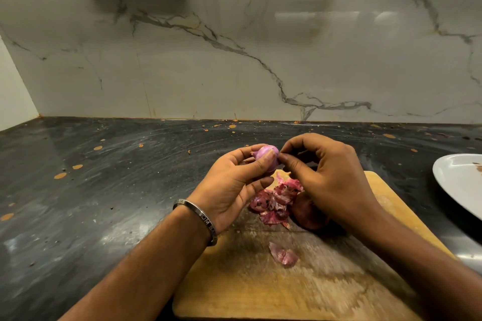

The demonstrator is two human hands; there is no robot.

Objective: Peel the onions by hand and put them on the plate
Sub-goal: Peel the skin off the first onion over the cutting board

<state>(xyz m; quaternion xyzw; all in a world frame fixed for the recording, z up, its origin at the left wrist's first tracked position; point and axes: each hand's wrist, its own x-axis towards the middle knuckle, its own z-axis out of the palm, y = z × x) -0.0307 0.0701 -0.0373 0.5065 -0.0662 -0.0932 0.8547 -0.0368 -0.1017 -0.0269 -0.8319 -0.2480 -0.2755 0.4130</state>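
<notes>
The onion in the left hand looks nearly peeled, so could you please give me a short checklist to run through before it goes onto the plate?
1. Grip: left hand holds the onion with thumb and fingers curled round it: ok.
2. Skin off: the visible side is smooth and pale purple, but the right hand pinches at its end: cannot tell.
3. Plate within view at the right edge, bare surface showing: ok.
4. Path to plate: the right hand lies between: not ok.
5. Peels lie on the cutting board, away from the plate: ok.
6. Second onion on the board appears unpeeled: not ok.
</notes>
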